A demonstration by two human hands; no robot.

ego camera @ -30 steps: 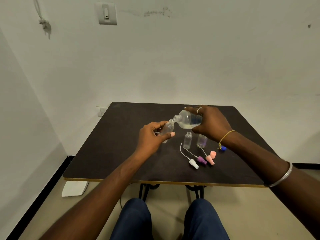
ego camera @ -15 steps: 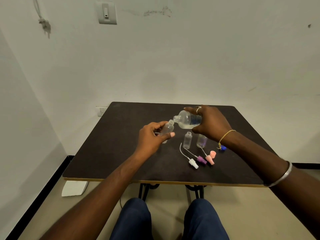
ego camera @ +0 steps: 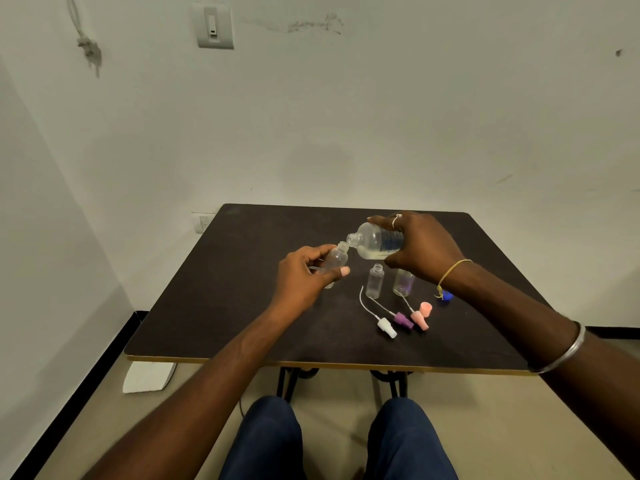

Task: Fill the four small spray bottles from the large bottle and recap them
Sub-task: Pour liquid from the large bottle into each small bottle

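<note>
Lying almost level at frame centre, the part-filled large bottle point(ego camera: 377, 241) is clasped by the right grip point(ego camera: 424, 248), its mouth at a small bottle point(ego camera: 335, 259) held in the left grip point(ego camera: 304, 282). A clear open bottle point(ego camera: 375, 281) and a purplish bottle point(ego camera: 403, 283) are stood on the desk point(ego camera: 225, 299) just below.

Rear half of large bottle point(ego camera: 374, 241) hidden under right hand point(ego camera: 424, 249); label print too small to read. Lower body of small bottle point(ego camera: 337, 258) covered by left hand point(ego camera: 303, 280). Flow between two mouths too fine to tell. Neck of purple-tinted bottle point(ego camera: 402, 285) hidden behind right hand. Half of blue cap point(ego camera: 448, 295) behind right wrist. Forearms cut by frame edges.
</note>
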